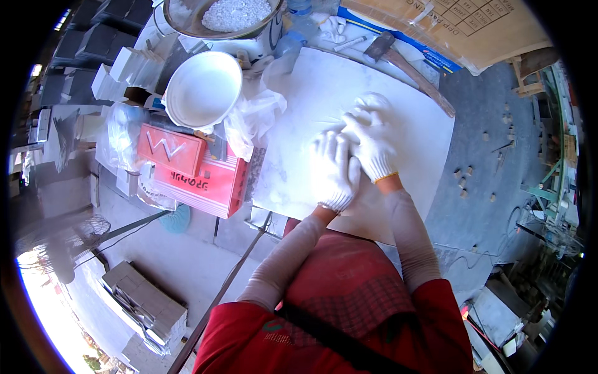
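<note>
My left hand (334, 168), in a white knitted glove, lies with its fingers stretched out on a white flat board or slab (289, 131). Just right of it is my right hand (372, 143), gloved the same way, its fingers bent inward. Beyond the right fingers shows a pale, washed-out lump (372, 101); white on white, its kind is unclear, as is what those fingers grip. The two hands lie close together, near the middle of the slab. A hammer (418, 76) with a wooden handle rests along the slab's far right edge.
Left of the slab stand a white bowl (204, 87), a crumpled plastic bag (258, 115) and red boxes (199, 181). A basin of clear pellets (237, 14) sits at the far left. At the far right is a large cardboard box (492, 28). Small blocks (462, 182) dot the floor.
</note>
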`<state>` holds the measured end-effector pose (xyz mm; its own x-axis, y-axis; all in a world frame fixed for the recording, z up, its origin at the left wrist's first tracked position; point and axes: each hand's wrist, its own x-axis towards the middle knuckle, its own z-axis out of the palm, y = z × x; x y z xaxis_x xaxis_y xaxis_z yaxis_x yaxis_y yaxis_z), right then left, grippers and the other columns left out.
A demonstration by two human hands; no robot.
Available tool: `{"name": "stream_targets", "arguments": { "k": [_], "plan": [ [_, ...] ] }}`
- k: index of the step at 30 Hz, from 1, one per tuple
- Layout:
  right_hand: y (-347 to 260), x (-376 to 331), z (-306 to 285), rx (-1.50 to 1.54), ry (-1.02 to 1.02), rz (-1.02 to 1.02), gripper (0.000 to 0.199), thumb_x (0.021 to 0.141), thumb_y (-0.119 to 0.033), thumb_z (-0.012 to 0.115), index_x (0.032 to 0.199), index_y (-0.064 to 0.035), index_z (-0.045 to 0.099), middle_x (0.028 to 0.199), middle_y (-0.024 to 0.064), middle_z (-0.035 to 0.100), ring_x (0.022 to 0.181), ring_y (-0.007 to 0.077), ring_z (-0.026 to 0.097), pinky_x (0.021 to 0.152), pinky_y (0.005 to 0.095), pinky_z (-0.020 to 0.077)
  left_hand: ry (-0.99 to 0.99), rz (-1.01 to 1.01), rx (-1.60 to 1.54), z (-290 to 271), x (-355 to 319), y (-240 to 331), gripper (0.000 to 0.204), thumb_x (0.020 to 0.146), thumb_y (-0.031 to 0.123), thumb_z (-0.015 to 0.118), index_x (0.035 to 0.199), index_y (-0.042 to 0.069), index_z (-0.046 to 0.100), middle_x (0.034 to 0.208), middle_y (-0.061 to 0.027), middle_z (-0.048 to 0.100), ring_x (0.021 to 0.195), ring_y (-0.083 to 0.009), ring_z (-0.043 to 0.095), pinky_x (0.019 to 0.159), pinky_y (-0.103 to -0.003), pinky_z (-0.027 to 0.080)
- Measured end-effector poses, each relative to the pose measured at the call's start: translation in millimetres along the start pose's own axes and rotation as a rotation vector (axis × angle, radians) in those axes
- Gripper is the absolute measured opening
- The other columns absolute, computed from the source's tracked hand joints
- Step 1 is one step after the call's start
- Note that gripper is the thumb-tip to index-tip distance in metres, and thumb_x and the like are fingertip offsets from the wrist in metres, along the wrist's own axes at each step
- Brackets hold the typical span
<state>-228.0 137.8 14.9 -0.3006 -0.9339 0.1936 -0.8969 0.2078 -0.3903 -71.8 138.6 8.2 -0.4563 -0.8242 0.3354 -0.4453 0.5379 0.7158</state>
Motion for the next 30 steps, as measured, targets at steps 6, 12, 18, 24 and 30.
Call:
{"name": "stream_targets", "arguments": {
  "k": [6,12,18,24,30],
  "plan": [
    [2.5,-5.6,3.6,-0.068,0.110,0.050,0.055,0.084,-0.030,0.087,0.137,-0.0248,0.073,0.133,0.0106,0.069,0.118,0.0304,0.068,0.099,0.0446,0.0556,-0.037,0.152,-0.114,-30.7,-9.7,-32.4,0.057,0.097,0.018,0.069,0.149,-0.002,0.055,0.157,-0.0315,0.049,0.152,-0.0547,0.040,0.127,-0.067,0.025],
    [10.3,16.2,3.2,-0.159,0.138,0.014,0.054,0.084,-0.040,0.087,0.135,-0.0310,0.074,0.120,0.0144,0.072,0.105,0.0371,0.070,0.091,0.0500,0.0563,0.065,0.062,0.076,-46.6,15.5,-85.1,0.050,0.099,0.016,0.068,0.146,0.000,0.061,0.153,-0.0267,0.056,0.148,-0.0490,0.047,0.127,-0.059,0.031],
    [-8.8,-26.7,-1.6,-0.225,0.068,0.116,0.052,0.084,-0.039,0.085,0.135,-0.0311,0.074,0.124,0.0145,0.071,0.109,0.0368,0.070,0.094,0.0503,0.0564,-0.020,0.184,-0.077,2.9,34.8,-52.9,0.049,0.104,0.031,0.065,0.144,0.002,0.064,0.149,-0.0241,0.060,0.147,-0.0442,0.049,0.128,-0.057,0.030],
    [-1.7,-8.9,-4.7,-0.121,-0.013,0.282,0.063,0.089,-0.042,0.085,0.145,-0.0184,0.069,0.132,0.0108,0.070,0.116,0.0285,0.069,0.098,0.0420,0.0564,-0.001,-0.128,-0.712,-36.1,36.0,-42.7,0.043,0.112,0.031,0.058,0.141,0.001,0.067,0.146,-0.0202,0.067,0.141,-0.0344,0.059,0.121,-0.044,0.042],
    [-28.0,30.2,-5.5,0.392,-0.067,0.180,0.066,0.091,-0.034,0.087,0.148,-0.0109,0.066,0.120,0.0082,0.078,0.102,0.0209,0.071,0.096,0.0349,0.0552,0.089,-0.024,-0.287,-70.8,18.9,-93.5,0.037,0.107,0.020,0.061,0.139,0.003,0.067,0.148,-0.0233,0.061,0.138,-0.0430,0.057,0.117,-0.049,0.045]
  ]
}}
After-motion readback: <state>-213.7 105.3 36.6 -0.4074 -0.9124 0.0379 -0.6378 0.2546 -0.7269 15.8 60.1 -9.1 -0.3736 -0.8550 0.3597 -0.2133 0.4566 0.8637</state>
